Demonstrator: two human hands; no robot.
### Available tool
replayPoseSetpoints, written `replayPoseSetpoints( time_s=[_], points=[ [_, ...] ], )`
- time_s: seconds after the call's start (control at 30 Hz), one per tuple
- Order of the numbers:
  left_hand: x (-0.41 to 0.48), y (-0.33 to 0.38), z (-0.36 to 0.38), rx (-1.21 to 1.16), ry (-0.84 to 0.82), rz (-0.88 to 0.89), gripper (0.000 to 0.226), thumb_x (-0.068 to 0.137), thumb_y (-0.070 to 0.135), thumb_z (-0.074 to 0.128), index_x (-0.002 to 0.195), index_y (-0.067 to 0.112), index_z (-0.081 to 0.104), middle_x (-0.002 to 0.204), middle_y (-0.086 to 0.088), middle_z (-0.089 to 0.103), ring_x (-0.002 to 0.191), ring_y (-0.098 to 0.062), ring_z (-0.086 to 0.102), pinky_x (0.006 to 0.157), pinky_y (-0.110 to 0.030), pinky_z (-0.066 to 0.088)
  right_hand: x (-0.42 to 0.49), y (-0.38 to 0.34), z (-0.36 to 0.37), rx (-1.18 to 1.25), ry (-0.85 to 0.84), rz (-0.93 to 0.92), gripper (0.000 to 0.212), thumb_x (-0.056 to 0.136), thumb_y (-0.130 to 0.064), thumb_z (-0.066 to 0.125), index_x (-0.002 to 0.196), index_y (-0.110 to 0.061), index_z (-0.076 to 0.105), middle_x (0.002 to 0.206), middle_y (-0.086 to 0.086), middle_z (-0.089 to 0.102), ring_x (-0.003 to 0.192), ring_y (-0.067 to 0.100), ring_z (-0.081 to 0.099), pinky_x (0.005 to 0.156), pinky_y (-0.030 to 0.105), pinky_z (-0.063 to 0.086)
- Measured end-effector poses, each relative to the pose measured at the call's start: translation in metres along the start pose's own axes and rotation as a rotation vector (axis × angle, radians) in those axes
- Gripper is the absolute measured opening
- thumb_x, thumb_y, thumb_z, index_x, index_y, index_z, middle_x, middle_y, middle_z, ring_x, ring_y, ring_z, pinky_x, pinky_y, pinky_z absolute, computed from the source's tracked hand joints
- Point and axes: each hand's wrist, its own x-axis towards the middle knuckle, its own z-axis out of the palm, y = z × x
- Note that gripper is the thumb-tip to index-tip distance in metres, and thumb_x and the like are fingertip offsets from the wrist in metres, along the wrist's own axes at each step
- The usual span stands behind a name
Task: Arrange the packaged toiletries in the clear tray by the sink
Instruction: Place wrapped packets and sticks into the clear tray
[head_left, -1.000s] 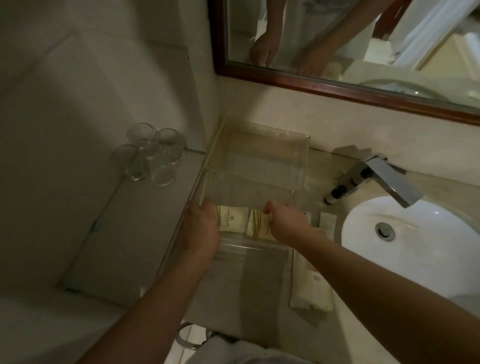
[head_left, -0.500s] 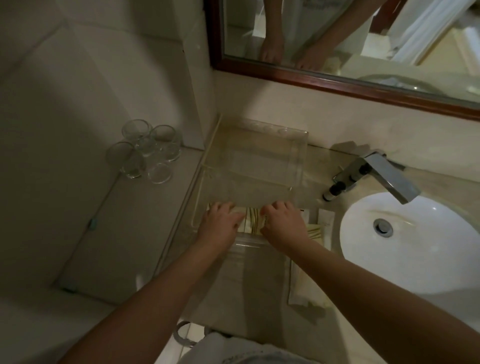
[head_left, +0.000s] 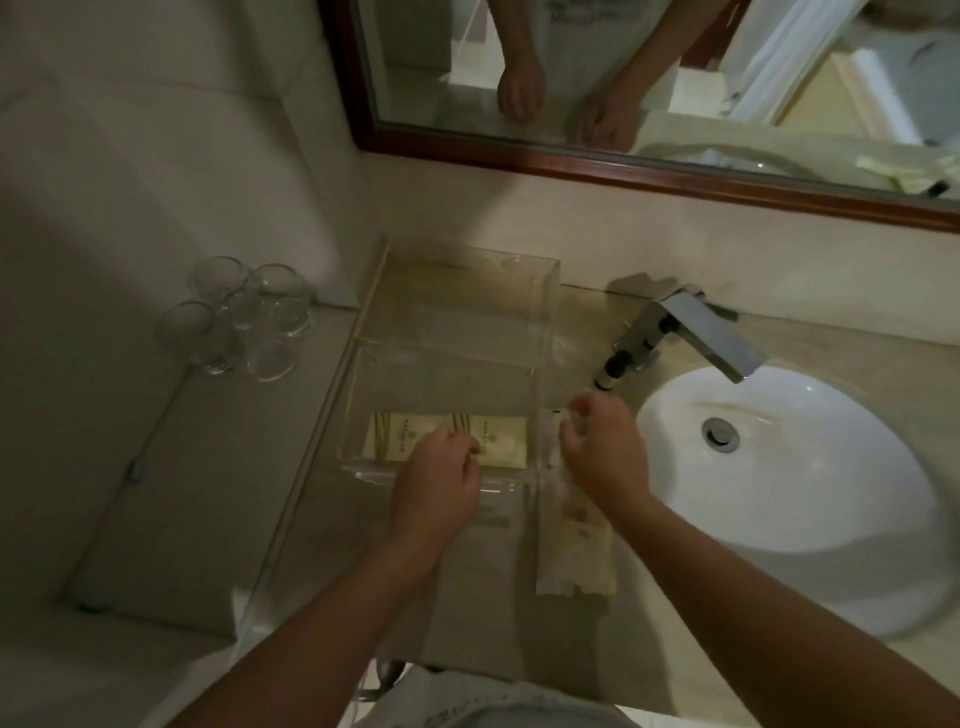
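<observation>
Tray far half free; faucet near right; glasses well apart left.

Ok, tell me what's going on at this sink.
A person is sorting packets into a clear tray beside the sink. Two cream packets lie side by side at the tray's near end, with the left hand touching them with its fingertips. The right hand pinches a clear-wrapped packet just outside the tray's right wall. Under that wrist, spare packets lie on the counter.
</observation>
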Motion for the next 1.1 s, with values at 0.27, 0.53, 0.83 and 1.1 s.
replayPoseSetpoints(
  time_s=[0.27,0.53,0.83,1.1],
  points=[
    [-0.046,0.053,0.056,-0.218,-0.152,-0.403,0.008,0.089,0.020,0.057,0.081,0.020,0.059,0.079,0.002,0.063,0.070,-0.011,0.058,0.063,-0.030,0.050,-0.001,0.072,-0.026,-0.103,-0.301,0.348,0.029,0.089,-0.047,0.060,0.093,-0.019,0.064,0.084,-0.001,0.068,0.076,0.017,0.066,0.076,0.041,0.059],
    [-0.042,0.084,0.079,-0.142,-0.138,-0.498,0.019,0.080,0.039,0.066,0.076,0.021,0.062,0.072,0.008,0.063,0.063,-0.010,0.061,0.054,-0.026,0.051,-0.006,0.058,-0.020,-0.270,-0.392,0.226,0.025,0.087,-0.044,0.058,0.085,-0.020,0.062,0.071,-0.006,0.055,0.068,0.015,0.058,0.049,0.026,0.039],
    [-0.045,0.075,0.069,-0.302,-0.255,-0.611,0.019,0.079,0.016,0.064,0.096,0.011,0.069,0.097,-0.006,0.070,0.087,-0.020,0.066,0.068,-0.026,0.048,0.006,0.087,-0.035,0.272,-0.402,0.465,0.024,0.082,-0.028,0.070,0.088,-0.005,0.070,0.091,0.011,0.073,0.084,0.025,0.070,0.082,0.038,0.058],
    [-0.086,0.073,0.029,-0.370,-0.245,-0.553,0.011,0.078,0.016,0.067,0.077,0.010,0.057,0.085,-0.010,0.065,0.076,-0.020,0.062,0.067,-0.032,0.050,0.018,0.078,-0.072,0.425,-0.287,0.370,0.028,0.084,-0.018,0.065,0.097,0.007,0.066,0.097,0.024,0.070,0.093,0.035,0.069,0.074,0.040,0.053]
  ],
)
